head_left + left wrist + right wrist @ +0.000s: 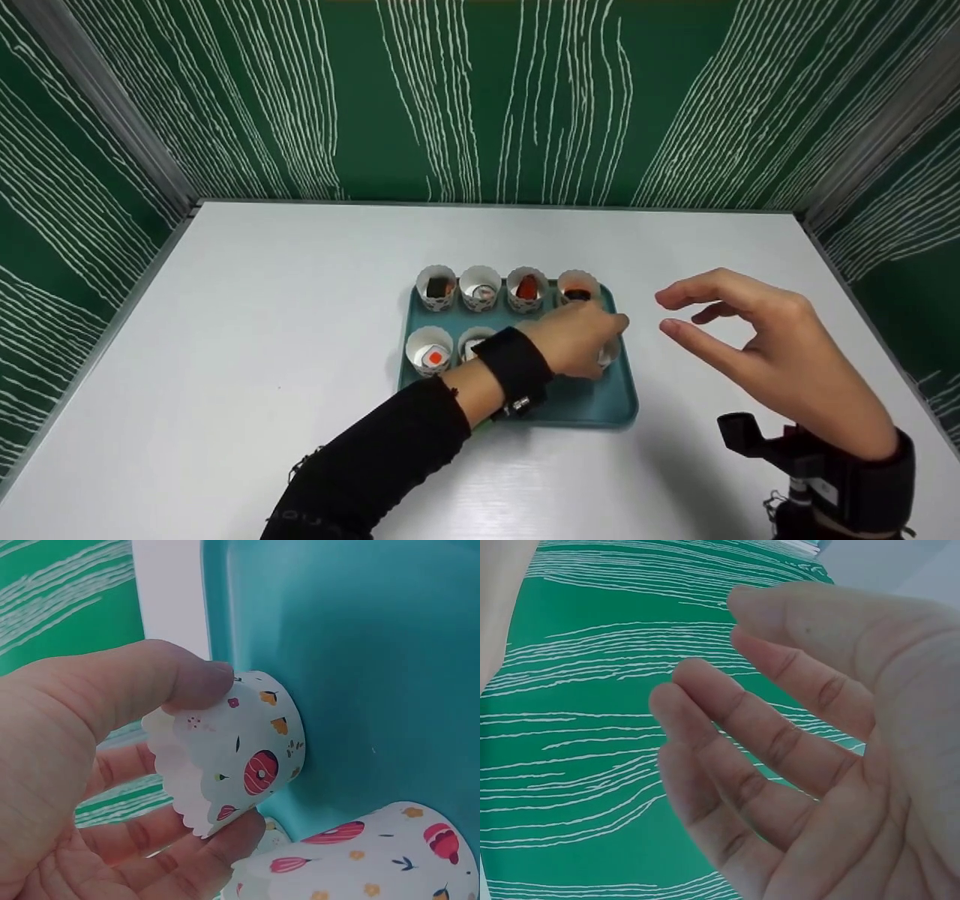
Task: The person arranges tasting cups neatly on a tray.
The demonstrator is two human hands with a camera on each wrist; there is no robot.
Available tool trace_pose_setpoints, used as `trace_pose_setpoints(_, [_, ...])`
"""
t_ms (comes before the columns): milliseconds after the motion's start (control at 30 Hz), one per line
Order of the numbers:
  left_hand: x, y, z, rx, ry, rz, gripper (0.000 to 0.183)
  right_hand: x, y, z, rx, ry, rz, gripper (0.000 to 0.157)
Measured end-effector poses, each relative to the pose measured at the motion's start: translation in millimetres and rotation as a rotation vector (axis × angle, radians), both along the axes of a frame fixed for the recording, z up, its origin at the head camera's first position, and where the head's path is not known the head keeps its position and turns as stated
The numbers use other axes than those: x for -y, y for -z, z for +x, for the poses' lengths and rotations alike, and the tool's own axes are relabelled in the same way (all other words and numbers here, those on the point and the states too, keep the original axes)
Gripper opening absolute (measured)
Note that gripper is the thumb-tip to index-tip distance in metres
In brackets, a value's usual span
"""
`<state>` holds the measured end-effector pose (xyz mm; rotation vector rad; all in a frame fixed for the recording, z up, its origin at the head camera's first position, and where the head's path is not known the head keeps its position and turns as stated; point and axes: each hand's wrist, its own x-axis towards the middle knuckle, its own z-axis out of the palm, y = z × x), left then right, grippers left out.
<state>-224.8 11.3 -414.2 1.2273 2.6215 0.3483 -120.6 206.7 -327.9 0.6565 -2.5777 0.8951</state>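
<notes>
My left hand [577,337] reaches over the right part of a teal tray [592,412]. In the left wrist view its thumb and fingers grip a white paper baking cup [244,750] by the scalloped rim. This cup carries a donut-and-flower print and stands at the tray's edge. A neighbouring printed cup [375,859] is right by the fingertips. In the head view the hand hides most of the held cup. My right hand [780,352] hovers over the table to the right of the tray, fingers loosely bent, nothing between thumb and fingers.
Along the tray's back edge stand paper cups holding small sushi-like pieces, among them a red one [527,287] and a dark-wrapped one [438,287]. Front left is a cup [430,351] with an orange-topped white piece. Green white-streaked panels [480,97] enclose the white table [300,300].
</notes>
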Motion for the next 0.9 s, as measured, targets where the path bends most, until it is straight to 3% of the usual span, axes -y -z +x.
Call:
trace_pose_setpoints(400, [-7.6,0.0,1.0,-0.020,-0.030,-0.063,0.044,-1.7,2.2,-3.4,0.005,-0.041,-0.005,0.041])
trace_pose_setpoints(533, [-3.7,-3.3,5.7,-0.018,-0.059,-0.047,0.055,-2.3,3.1,-4.7,0.018,-0.045,0.009,0.042])
trace_pose_setpoints(700, [17.8,-14.7,16.4,-0.085,-0.065,0.064,0.061,-4.6,5.6,-6.4,0.028,-0.057,0.022,0.041])
trace_pose_setpoints(900, [63.4,-25.2,34.3,-0.176,-0.057,0.222,0.053,-9.9,10.5,-7.4,0.040,-0.069,0.053,0.040])
